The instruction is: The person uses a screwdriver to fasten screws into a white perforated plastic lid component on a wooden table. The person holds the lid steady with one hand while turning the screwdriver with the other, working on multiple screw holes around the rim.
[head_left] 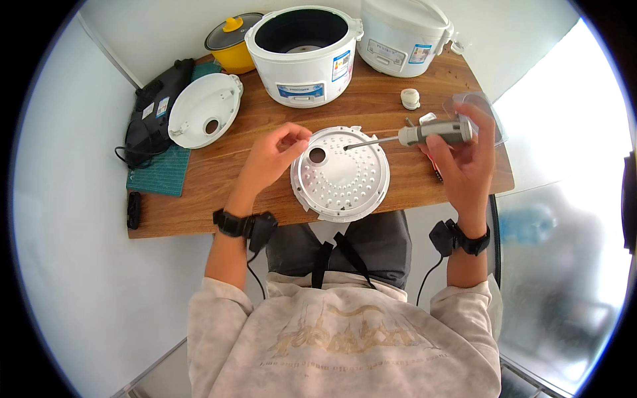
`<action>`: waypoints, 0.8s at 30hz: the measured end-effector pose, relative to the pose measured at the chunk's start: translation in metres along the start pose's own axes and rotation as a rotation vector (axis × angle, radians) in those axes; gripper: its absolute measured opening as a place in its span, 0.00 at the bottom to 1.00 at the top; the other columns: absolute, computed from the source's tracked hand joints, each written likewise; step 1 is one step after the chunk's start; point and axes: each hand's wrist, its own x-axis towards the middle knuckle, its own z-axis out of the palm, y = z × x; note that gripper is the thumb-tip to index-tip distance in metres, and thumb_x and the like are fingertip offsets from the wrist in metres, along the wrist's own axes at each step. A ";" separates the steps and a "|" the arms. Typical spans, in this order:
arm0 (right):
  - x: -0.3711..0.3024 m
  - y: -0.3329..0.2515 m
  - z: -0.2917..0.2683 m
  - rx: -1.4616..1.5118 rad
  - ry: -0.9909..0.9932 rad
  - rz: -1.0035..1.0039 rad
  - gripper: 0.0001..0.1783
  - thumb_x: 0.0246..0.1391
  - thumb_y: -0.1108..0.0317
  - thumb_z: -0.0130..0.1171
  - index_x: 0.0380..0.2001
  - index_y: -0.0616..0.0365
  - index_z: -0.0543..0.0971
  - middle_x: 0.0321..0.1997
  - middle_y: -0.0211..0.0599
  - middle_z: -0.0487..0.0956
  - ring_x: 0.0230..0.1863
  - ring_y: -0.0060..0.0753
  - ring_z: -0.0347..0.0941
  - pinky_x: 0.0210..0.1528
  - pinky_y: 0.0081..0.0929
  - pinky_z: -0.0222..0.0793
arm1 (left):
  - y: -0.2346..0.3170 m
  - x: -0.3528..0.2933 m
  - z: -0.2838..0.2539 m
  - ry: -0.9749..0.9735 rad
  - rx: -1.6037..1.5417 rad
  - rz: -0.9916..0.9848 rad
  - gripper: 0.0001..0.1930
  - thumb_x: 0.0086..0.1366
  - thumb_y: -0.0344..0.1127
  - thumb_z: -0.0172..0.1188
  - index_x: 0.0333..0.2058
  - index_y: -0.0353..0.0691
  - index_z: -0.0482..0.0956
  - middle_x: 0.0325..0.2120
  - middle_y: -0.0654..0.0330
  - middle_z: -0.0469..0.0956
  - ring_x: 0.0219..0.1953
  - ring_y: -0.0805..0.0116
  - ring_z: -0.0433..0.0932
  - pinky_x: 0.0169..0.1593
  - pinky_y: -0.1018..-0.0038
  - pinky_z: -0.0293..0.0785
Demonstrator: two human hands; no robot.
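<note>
A round, silver-white metal inner lid plate [345, 171] with rows of dimples and one round hole lies near the table's front edge. In my right hand [468, 149] is a screwdriver [434, 132] with a thick grey-green handle, held almost level. Its long shaft points left, and the dark tip is over the plate's upper part; whether it touches cannot be told. My left hand [275, 156] is beside the plate's upper left rim, fingers curled and thumb close to them. What those fingers hold, if anything, is too small to make out.
Behind stand a white rice cooker body [302, 63], another lidded rice cooker [398, 40] and a yellow pot [233, 58]. A white lid shell [206, 109], a green cutting mat [159, 174] and a black device [149, 119] lie left. A small cream cap [410, 99] and clear plastic tray [494, 119] are right.
</note>
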 end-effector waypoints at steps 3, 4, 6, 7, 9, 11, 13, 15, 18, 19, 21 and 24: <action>0.015 -0.001 0.012 -0.006 -0.085 0.044 0.25 0.60 0.73 0.66 0.58 0.56 0.70 0.43 0.38 0.84 0.43 0.31 0.85 0.44 0.24 0.80 | -0.007 0.027 -0.001 -0.104 0.180 0.010 0.12 0.68 0.37 0.63 0.47 0.37 0.83 0.38 0.57 0.84 0.40 0.67 0.81 0.48 0.70 0.77; 0.021 0.001 0.014 -0.060 -0.107 0.039 0.24 0.61 0.72 0.66 0.58 0.56 0.70 0.42 0.38 0.84 0.42 0.31 0.85 0.44 0.25 0.80 | -0.010 0.039 0.001 -0.155 0.188 -0.005 0.13 0.69 0.37 0.63 0.48 0.38 0.82 0.39 0.58 0.84 0.40 0.68 0.81 0.48 0.70 0.77; 0.032 0.007 0.022 -0.168 -0.149 0.029 0.22 0.63 0.69 0.65 0.58 0.55 0.71 0.40 0.38 0.85 0.40 0.31 0.86 0.42 0.25 0.79 | -0.017 0.059 0.004 -0.255 0.204 -0.034 0.14 0.69 0.38 0.62 0.50 0.39 0.82 0.40 0.60 0.83 0.41 0.69 0.80 0.48 0.70 0.77; 0.037 0.010 0.026 -0.183 -0.160 0.035 0.22 0.63 0.69 0.64 0.57 0.55 0.71 0.40 0.39 0.85 0.40 0.32 0.86 0.42 0.25 0.79 | -0.020 0.066 0.005 -0.280 0.200 -0.047 0.14 0.69 0.38 0.63 0.50 0.40 0.82 0.40 0.60 0.83 0.41 0.69 0.80 0.48 0.71 0.77; 0.046 0.015 0.034 -0.213 -0.180 0.047 0.21 0.64 0.67 0.64 0.57 0.55 0.71 0.39 0.41 0.85 0.39 0.33 0.86 0.42 0.26 0.79 | -0.027 0.077 0.009 -0.331 0.192 -0.073 0.14 0.69 0.38 0.63 0.50 0.40 0.83 0.40 0.60 0.84 0.41 0.70 0.79 0.48 0.71 0.77; 0.051 0.021 0.041 -0.225 -0.191 0.054 0.20 0.64 0.67 0.63 0.56 0.56 0.70 0.39 0.42 0.85 0.39 0.34 0.86 0.43 0.27 0.79 | -0.040 0.079 0.012 -0.334 0.155 -0.059 0.15 0.68 0.38 0.64 0.51 0.41 0.83 0.40 0.61 0.84 0.40 0.70 0.79 0.47 0.71 0.76; 0.054 0.026 0.045 -0.225 -0.190 0.058 0.20 0.64 0.67 0.63 0.56 0.56 0.70 0.39 0.42 0.85 0.39 0.34 0.87 0.43 0.27 0.78 | -0.050 0.079 0.014 -0.336 0.111 -0.052 0.16 0.66 0.37 0.65 0.51 0.42 0.83 0.41 0.61 0.83 0.39 0.70 0.78 0.46 0.72 0.76; 0.056 0.031 0.050 -0.211 -0.176 0.059 0.19 0.65 0.67 0.62 0.56 0.56 0.70 0.39 0.43 0.85 0.39 0.35 0.87 0.42 0.28 0.78 | -0.056 0.077 0.017 -0.337 0.058 -0.051 0.17 0.65 0.36 0.66 0.52 0.42 0.83 0.40 0.61 0.83 0.38 0.70 0.76 0.45 0.72 0.76; 0.055 0.040 0.052 -0.278 -0.164 0.062 0.20 0.65 0.67 0.62 0.57 0.56 0.69 0.39 0.43 0.85 0.39 0.37 0.87 0.42 0.29 0.78 | -0.058 0.075 0.016 -0.329 0.075 0.031 0.17 0.64 0.36 0.66 0.52 0.42 0.84 0.41 0.61 0.83 0.37 0.69 0.75 0.44 0.71 0.75; 0.055 0.041 0.053 -0.296 -0.168 0.062 0.20 0.65 0.67 0.61 0.57 0.56 0.69 0.39 0.43 0.85 0.39 0.37 0.87 0.42 0.29 0.78 | -0.059 0.074 0.015 -0.325 0.093 0.031 0.17 0.64 0.35 0.66 0.52 0.42 0.84 0.41 0.61 0.83 0.38 0.68 0.75 0.44 0.71 0.75; 0.053 0.042 0.054 -0.335 -0.176 0.063 0.19 0.66 0.67 0.61 0.56 0.56 0.69 0.39 0.44 0.85 0.40 0.38 0.87 0.42 0.29 0.78 | -0.061 0.075 0.015 -0.317 0.126 0.031 0.17 0.64 0.35 0.66 0.51 0.42 0.84 0.42 0.60 0.82 0.38 0.67 0.75 0.45 0.70 0.75; 0.051 0.044 0.057 -0.317 -0.173 0.061 0.19 0.66 0.68 0.61 0.56 0.56 0.69 0.39 0.44 0.84 0.40 0.37 0.87 0.43 0.29 0.78 | -0.063 0.071 0.017 -0.293 0.111 0.066 0.17 0.64 0.36 0.65 0.52 0.43 0.84 0.43 0.59 0.80 0.39 0.65 0.76 0.45 0.69 0.75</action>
